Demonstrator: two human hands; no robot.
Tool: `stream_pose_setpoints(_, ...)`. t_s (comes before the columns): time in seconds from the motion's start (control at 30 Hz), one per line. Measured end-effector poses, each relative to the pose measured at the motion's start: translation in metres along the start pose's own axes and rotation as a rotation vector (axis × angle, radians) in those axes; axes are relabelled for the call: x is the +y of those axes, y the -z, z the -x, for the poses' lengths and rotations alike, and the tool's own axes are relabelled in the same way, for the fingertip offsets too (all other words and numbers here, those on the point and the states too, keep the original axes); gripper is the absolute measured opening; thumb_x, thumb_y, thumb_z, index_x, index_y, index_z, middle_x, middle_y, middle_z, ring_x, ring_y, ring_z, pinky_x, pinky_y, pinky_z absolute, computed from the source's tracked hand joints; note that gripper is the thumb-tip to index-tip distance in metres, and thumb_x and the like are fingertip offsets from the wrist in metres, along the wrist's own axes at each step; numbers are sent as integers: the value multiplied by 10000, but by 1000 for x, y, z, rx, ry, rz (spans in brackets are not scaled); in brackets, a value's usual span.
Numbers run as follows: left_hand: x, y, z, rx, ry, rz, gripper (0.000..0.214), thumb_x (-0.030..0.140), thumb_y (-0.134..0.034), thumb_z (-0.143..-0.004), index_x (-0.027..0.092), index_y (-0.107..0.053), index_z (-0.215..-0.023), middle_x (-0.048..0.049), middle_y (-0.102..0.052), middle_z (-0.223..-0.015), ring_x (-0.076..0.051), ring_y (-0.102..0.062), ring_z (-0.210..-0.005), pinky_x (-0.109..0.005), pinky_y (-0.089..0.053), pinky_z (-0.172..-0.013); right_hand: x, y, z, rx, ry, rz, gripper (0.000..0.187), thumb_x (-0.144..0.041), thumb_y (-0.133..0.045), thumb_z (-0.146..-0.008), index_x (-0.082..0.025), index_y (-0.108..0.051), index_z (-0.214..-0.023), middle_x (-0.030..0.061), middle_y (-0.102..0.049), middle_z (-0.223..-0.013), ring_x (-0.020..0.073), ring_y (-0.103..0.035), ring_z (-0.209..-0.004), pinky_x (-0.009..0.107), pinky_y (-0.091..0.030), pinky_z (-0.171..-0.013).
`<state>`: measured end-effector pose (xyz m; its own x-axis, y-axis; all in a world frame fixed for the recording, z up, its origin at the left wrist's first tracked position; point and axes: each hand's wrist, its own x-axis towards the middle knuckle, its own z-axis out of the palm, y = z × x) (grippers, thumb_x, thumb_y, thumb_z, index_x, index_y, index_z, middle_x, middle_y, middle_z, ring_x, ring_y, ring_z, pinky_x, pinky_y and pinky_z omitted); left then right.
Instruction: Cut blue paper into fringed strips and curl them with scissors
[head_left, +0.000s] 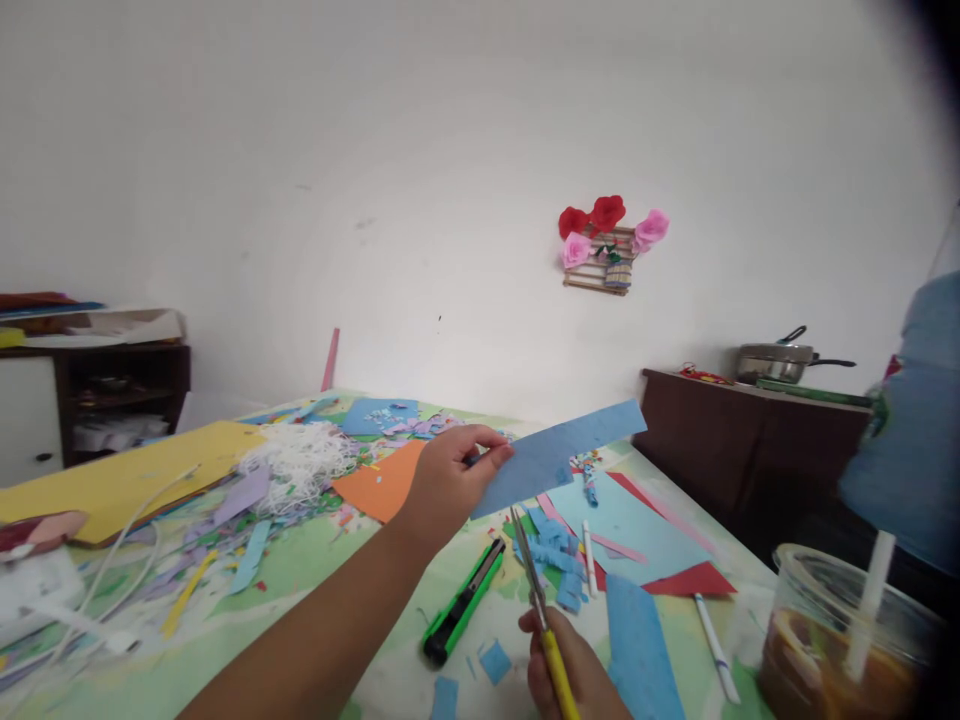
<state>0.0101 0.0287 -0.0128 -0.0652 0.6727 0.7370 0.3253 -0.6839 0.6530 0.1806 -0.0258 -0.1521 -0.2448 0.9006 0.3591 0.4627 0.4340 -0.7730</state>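
Note:
My left hand (459, 478) pinches a long blue paper strip (577, 440) above the table, its free end reaching up to the right. Lower down, my right hand (566, 665) is closed round scissors (535, 580) with yellow handles, their blades pointing up toward the strip's lower edge. Whether the blades touch the paper I cannot tell. On the table between my arms lies a green and black utility knife (465, 600). Curled blue paper pieces (555, 550) are beside the scissors, and another blue strip (641, 640) lies right of my right hand.
At the right front stands a plastic cup (840, 630) with a brown drink and straw. White shredded paper (300, 465), a yellow sheet (150, 470) and a white cable (112, 560) spread on the left. Light blue paper (645, 530) overlaps red paper at right. A person (907, 430) is at far right.

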Motion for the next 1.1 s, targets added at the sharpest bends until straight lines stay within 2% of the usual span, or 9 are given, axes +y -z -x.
stream_pose_setpoints(0.1, 5, -1, 3, 10, -49, -19, 48, 252, -598, -677, 240, -643, -678, 24, -591, -609, -115, -483, -525, -212, -375, -524, -8, 0, 1, 45, 48, -7, 258, -345, -433, -801, -179, -487, -991, 80, -577, -851, 211, -555, -749, 316, -420, -689)
stream_pose_setpoints(0.17, 8, -2, 5, 18, -74, -31, 39, 234, -604, -674, 240, -642, -670, 25, -600, -618, -115, -491, -535, -210, -382, -541, -9, 0, 2, 23, 39, -7, 254, -337, -417, -813, -184, -470, -1009, 82, -567, -874, 216, -556, -785, 317, -420, -699)
stream_pose_setpoints(0.4, 11, -5, 9, 11, -135, -64, 36, 228, -609, -680, 234, -633, -655, 24, -613, -632, -121, -514, -569, -212, -399, -575, -18, 2, 4, -55, 48, -7, 232, -331, -391, -817, -197, -451, -997, 39, -523, -788, 192, -530, -696, 296, -421, -619)
stream_pose_setpoints(0.63, 15, -5, 13, -15, -209, -109, 52, 212, -589, -703, 229, -626, -672, 24, -616, -633, -113, -519, -570, -199, -405, -558, -25, -2, 3, -27, 22, -22, 279, -419, -401, -790, -187, -457, -934, 23, -514, -741, 182, -496, -650, 287, -392, -582)
stream_pose_setpoints(0.77, 17, -5, 15, -21, -271, -140, 63, 200, -582, -715, 219, -616, -666, 31, -611, -619, -104, -523, -574, -185, -404, -551, -32, 1, 3, -61, -8, -22, 247, -398, -420, -790, -192, -464, -921, 13, -512, -750, 175, -487, -662, 274, -393, -592)
stream_pose_setpoints(0.97, 18, -6, 15, -12, -239, -97, 49, 186, -591, -704, 209, -615, -668, 32, -613, -632, -94, -519, -566, -179, -403, -540, -36, 2, 6, -78, -31, -56, 250, -392, -396, -794, -188, -450, -927, 12, -481, -752, 174, -464, -673, 299, -397, -613)
stream_pose_setpoints(1.1, 19, -6, 14, -28, -113, 7, 36, 191, -606, -679, 196, -609, -643, 36, -602, -606, -85, -496, -517, -172, -389, -481, -34, -3, 6, -38, -7, -84, 240, -388, -414, -780, -195, -462, -914, 8, -483, -746, 172, -470, -662, 287, -387, -597)
